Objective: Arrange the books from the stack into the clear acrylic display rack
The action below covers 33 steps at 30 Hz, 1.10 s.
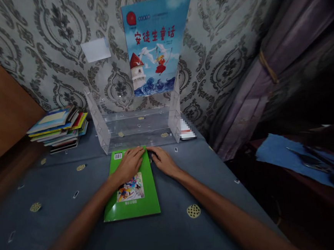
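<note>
A green book (149, 192) lies on the cloth-covered table, its upside-down picture and barcode facing up. My left hand (131, 164) rests flat on the book's upper part, its fingers stretched toward the far right corner. At that corner, my right hand (164, 161) reaches in from the right, its fingertips at the book's edge and its thumb apart from the fingers. Just beyond the book stands a clear plastic rack (99, 122) with stepped side panels. A blue storybook (163, 77) stands upright at the rack's back right.
Several books (57, 128) are stacked at the back left, near a brown wooden panel (6, 110). A white card (96, 50) is above the rack's left side. To the right, a tied curtain (248, 91) hangs beside the table edge, and a blue cloth (285, 154) lies beyond.
</note>
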Each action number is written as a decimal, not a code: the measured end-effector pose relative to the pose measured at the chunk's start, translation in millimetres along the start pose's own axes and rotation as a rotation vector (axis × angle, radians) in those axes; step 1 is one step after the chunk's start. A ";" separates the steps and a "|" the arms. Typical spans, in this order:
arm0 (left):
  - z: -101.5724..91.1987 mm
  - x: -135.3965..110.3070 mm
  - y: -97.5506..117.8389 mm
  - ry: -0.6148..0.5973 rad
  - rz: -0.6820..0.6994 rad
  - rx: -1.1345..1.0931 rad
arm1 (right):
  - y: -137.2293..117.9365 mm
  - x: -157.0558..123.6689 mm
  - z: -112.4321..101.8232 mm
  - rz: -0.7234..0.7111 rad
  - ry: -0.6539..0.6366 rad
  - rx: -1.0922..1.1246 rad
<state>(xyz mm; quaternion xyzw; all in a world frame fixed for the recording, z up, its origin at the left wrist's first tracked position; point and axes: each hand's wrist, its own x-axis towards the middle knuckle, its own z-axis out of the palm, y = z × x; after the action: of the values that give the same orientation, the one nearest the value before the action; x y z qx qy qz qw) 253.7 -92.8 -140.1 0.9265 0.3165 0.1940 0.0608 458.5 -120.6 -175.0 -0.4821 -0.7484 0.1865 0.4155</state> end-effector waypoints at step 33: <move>-21.6 -4.1 21.4 -0.067 0.097 0.120 | 8.3 3.1 9.1 -0.123 0.019 0.010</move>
<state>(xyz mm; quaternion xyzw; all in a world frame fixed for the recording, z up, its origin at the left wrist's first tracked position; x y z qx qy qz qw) 254.2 -112.5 -116.5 0.9488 0.2799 0.1465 0.0062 455.3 -112.9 -184.6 -0.4351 -0.7717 0.1599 0.4355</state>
